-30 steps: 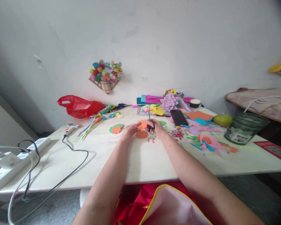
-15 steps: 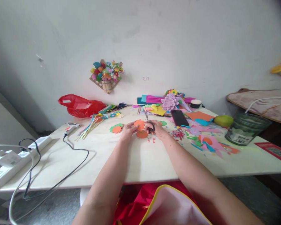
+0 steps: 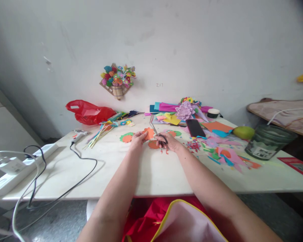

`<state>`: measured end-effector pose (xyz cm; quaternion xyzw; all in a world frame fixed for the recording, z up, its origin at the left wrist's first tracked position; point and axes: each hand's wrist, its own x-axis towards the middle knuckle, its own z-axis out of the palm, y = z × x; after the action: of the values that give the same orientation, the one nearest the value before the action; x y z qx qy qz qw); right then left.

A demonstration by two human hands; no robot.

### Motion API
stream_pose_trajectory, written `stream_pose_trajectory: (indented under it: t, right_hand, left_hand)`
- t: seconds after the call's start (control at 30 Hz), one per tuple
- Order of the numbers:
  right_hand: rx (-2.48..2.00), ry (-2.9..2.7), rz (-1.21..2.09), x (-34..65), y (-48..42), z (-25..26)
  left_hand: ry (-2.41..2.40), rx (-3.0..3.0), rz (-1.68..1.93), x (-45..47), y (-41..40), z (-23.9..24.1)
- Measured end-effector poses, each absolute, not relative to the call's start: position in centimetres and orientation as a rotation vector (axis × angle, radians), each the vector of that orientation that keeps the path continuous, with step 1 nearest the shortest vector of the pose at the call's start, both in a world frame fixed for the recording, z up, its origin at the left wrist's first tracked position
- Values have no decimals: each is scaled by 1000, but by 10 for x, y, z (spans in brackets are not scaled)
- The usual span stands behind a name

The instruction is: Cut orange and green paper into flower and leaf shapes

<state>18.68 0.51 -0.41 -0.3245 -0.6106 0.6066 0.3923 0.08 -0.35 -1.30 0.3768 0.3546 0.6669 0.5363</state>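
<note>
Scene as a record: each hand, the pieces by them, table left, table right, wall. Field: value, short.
left hand: pinching orange cutout, wavy edge
right hand: holding scissors, blades pointing away from the person
near side of held cutout: disc, orange, on table
left of hands: green cutout, orange piece overlapping it
table left: glue gun, power strip, red bag
table right: phone, scraps, fruit, jar
wall: flower decoration
</note>
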Motion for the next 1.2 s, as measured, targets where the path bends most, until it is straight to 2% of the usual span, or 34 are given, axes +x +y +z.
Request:
stream_pose_trajectory:
  t: [1.2]
  right_hand:
    - [-879,-1689,1581,188,1,-2]
  left_hand:
    - [821,783,1650,0,-4,-10]
